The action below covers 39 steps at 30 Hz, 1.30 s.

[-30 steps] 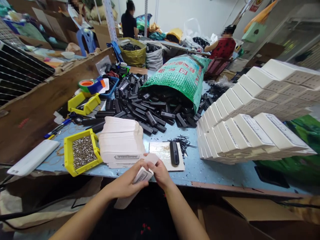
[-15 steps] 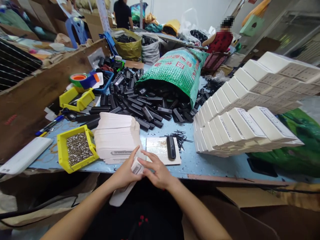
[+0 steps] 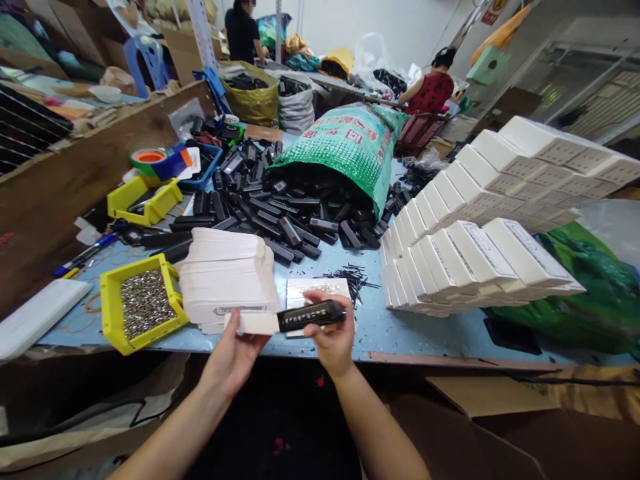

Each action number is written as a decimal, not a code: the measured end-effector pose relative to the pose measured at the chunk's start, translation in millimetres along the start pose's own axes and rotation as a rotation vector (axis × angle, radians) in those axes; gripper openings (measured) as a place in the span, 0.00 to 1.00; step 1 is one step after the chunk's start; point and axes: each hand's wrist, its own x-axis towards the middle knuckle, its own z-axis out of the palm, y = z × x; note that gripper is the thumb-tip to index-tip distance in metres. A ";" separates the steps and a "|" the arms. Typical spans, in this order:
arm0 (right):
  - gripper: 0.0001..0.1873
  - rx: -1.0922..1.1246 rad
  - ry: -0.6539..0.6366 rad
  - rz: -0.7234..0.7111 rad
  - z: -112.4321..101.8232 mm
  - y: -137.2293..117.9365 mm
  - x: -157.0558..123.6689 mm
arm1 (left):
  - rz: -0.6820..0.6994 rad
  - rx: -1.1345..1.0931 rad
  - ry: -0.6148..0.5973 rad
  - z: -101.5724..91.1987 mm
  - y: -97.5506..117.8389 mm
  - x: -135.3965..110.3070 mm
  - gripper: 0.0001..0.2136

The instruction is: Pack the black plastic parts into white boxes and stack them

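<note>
My left hand (image 3: 239,353) is closed around a small white cardboard box (image 3: 257,324), held level above the table's front edge. Between the fingers and thumb of my right hand (image 3: 327,333) is a black oblong plastic device (image 3: 306,317) with a row of small light marks along its side. The device's left end meets the box's right end; whether it is partly inside I cannot tell. Beneath my right hand lies a white pad (image 3: 295,288) with shiny bits on it. Flat white cartons (image 3: 225,267) are stacked just behind my left hand.
Left of the cartons stands a yellow bin (image 3: 113,313) of small metal parts. Black devices (image 3: 290,233) spill from a green woven sack (image 3: 340,147). White boxes (image 3: 450,247) are piled high at right, beside a dark phone-like slab (image 3: 513,335). Two people work farther back.
My right hand has picked up the black device from the white pad and brought it to the box. My left hand has turned the box level. The view has shifted slightly.
</note>
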 end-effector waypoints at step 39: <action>0.11 -0.512 -0.177 0.014 -6.6 45.3 46.1 | 0.720 1.656 -0.411 -35.4 -9.8 48.8 0.42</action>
